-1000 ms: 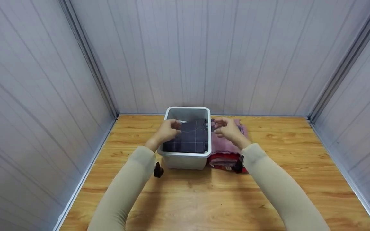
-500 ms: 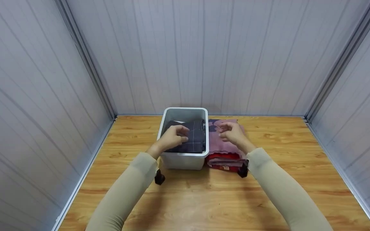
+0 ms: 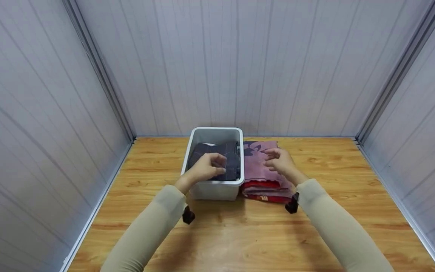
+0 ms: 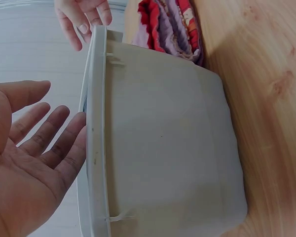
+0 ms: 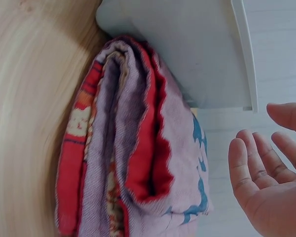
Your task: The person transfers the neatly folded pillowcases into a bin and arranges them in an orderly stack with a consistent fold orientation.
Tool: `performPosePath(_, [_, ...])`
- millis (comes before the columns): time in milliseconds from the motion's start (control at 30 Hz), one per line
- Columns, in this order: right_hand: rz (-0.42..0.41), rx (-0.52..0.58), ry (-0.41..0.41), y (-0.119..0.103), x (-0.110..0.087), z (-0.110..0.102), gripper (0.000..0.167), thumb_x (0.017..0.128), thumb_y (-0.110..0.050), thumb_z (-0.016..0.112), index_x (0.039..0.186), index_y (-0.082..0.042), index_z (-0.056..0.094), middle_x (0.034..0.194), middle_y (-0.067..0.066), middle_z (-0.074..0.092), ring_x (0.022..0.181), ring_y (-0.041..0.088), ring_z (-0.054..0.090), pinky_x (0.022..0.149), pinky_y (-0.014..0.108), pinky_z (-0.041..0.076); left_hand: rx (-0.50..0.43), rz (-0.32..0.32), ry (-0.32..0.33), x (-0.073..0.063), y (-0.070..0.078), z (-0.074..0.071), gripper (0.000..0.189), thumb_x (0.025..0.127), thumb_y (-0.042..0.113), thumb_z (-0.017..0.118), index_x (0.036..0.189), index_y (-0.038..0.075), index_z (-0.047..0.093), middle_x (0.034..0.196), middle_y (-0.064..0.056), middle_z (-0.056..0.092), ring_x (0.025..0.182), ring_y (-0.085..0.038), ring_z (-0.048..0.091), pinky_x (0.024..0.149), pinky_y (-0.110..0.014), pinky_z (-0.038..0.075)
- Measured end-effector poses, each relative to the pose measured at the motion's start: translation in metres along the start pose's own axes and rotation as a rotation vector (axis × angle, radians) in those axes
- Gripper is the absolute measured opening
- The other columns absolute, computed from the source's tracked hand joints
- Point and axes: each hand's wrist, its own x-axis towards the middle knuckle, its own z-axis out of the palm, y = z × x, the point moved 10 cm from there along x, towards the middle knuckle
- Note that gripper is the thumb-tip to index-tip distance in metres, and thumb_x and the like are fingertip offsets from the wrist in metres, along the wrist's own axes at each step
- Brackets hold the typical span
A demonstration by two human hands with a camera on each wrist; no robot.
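Observation:
Dark cloth with a thin light check [image 3: 233,160] lies folded inside a white plastic bin [image 3: 214,192]. Over the bin's near left part is my left hand [image 3: 207,166], its fingers loosely bent and holding nothing. In the left wrist view those fingers reach past the bin's rim [image 4: 97,143]; whether they touch it I cannot tell. My right hand [image 3: 282,163] hovers over a folded pink and red towel [image 3: 257,172], fingers relaxed with nothing in them. The right wrist view shows that hand [image 5: 274,182] apart from the towel's layered folds [image 5: 148,133].
The towel lies close against the bin's right side on a wooden surface [image 3: 236,234]. Pale panel walls [image 3: 217,68] rise behind and on both sides. A small black piece [image 3: 188,215] hangs at the left cuff, another [image 3: 292,203] at the right.
My left hand has come from the bin's left side toward the near middle. My right hand has drawn back and right over the towel. The cloth and towel look unmoved.

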Motion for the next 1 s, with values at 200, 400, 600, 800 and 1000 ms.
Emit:
performPosePath(200, [0.041, 0.011, -0.007, 0.003, -0.009, -0.009, 0.052, 0.1, -0.002, 0.071, 0.148, 0.009, 0.056, 0.126, 0.018, 0.068, 0.1, 0.014, 0.069, 0.091, 0.038, 0.063, 0.055, 0.018, -0.027, -0.002, 0.0, 0.007, 0.042, 0.096, 0.011, 0.079, 0.134, -0.004, 0.069, 0.126, -0.021, 0.074, 0.111, -0.029, 0.072, 0.102, -0.046, 0.06])
performPosePath(400, [0.06, 0.009, 0.004, 0.011, -0.015, -0.017, 0.053, 0.1, -0.004, 0.072, 0.149, 0.011, 0.055, 0.125, 0.017, 0.067, 0.098, 0.014, 0.068, 0.083, 0.031, 0.061, 0.072, 0.052, -0.075, -0.005, 0.001, 0.018, 0.043, 0.095, 0.015, 0.082, 0.133, -0.002, 0.071, 0.124, -0.017, 0.076, 0.108, -0.022, 0.07, 0.098, -0.042, 0.06])
performPosePath(600, [0.046, -0.033, 0.057, 0.033, -0.014, -0.026, 0.054, 0.101, -0.007, 0.073, 0.15, 0.008, 0.056, 0.138, 0.028, 0.064, 0.104, 0.015, 0.068, 0.094, 0.04, 0.063, 0.049, 0.063, -0.089, -0.006, -0.003, 0.024, 0.041, 0.092, 0.014, 0.085, 0.129, 0.0, 0.073, 0.114, -0.015, 0.076, 0.096, -0.015, 0.067, 0.087, -0.032, 0.059])
performPosePath(800, [0.057, -0.026, 0.092, 0.045, -0.019, -0.033, 0.058, 0.099, -0.005, 0.074, 0.15, 0.013, 0.052, 0.138, 0.032, 0.062, 0.11, 0.022, 0.066, 0.089, 0.034, 0.062, 0.031, 0.047, -0.113, -0.008, -0.006, 0.029, 0.041, 0.092, 0.011, 0.085, 0.13, 0.0, 0.073, 0.114, -0.015, 0.077, 0.098, -0.015, 0.069, 0.092, -0.035, 0.062])
performPosePath(1000, [0.073, -0.09, 0.134, 0.059, -0.026, -0.042, 0.06, 0.099, -0.01, 0.075, 0.151, 0.012, 0.052, 0.141, 0.032, 0.061, 0.125, 0.035, 0.061, 0.091, 0.027, 0.055, 0.036, 0.059, -0.115, -0.01, -0.007, 0.032, 0.041, 0.091, 0.01, 0.086, 0.129, -0.002, 0.073, 0.114, -0.017, 0.078, 0.095, -0.015, 0.069, 0.089, -0.032, 0.061])
